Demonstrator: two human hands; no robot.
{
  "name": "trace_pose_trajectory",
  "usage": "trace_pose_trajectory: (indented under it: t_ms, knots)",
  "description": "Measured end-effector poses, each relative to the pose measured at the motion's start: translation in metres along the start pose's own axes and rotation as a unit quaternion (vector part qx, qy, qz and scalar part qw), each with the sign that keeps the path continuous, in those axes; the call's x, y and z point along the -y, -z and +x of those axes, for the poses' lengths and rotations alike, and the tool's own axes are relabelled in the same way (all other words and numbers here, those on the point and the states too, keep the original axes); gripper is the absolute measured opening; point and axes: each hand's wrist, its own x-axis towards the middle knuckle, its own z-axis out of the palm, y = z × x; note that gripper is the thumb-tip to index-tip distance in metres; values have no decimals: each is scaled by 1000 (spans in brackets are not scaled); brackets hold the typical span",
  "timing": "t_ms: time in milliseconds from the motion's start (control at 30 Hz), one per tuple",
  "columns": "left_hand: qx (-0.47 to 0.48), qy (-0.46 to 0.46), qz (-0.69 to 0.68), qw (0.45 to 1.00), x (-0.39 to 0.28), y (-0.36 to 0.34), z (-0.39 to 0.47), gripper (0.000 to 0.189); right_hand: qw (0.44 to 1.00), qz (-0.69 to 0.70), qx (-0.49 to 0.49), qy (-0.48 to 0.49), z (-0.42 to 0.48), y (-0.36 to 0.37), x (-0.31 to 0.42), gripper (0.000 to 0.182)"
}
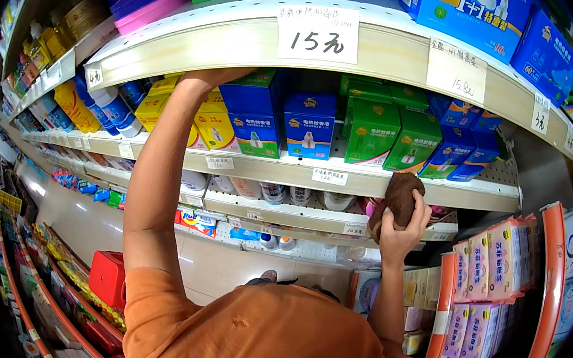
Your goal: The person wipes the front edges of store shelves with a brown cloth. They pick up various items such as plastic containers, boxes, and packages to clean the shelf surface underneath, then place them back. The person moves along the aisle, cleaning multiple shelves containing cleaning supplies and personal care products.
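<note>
My right hand [407,223] grips a bunched brown cloth [404,199] against the front edge of the middle shelf [277,170]. My left arm reaches up between the shelves, and my left hand [218,76] is mostly hidden under the upper shelf's edge, above yellow boxes [216,124] and a blue and green box [254,133]. What its fingers touch cannot be seen. A blue box [309,126] stands alone between that box and the green mosquito-liquid boxes [372,133].
The upper shelf [383,53] overhangs the middle one and carries handwritten price cards and blue boxes [465,19]. Lower shelves hold bottles. A red plastic stool [108,278] stands at the left. Orange-edged racks [549,290] with packaged goods [506,260] are close on the right.
</note>
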Motion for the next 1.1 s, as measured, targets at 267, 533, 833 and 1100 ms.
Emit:
trace_pose_trajectory:
  t_ms: [267,533,833,1100]
  knots:
    - [-54,-62,-174,981,30,-34,8,63,1000,-12,-3,28,4,1,-2,51]
    - [-219,-73,-116,966,42,-45,14,52,999,-17,2,30,4,-1,-3,50]
    - [-145,-66,-44,986,7,-34,21,49,999,-21,-7,35,3,-3,-3,49]
    - [-74,-70,-127,987,-37,-24,31,48,1000,-15,3,18,3,-3,0,48]
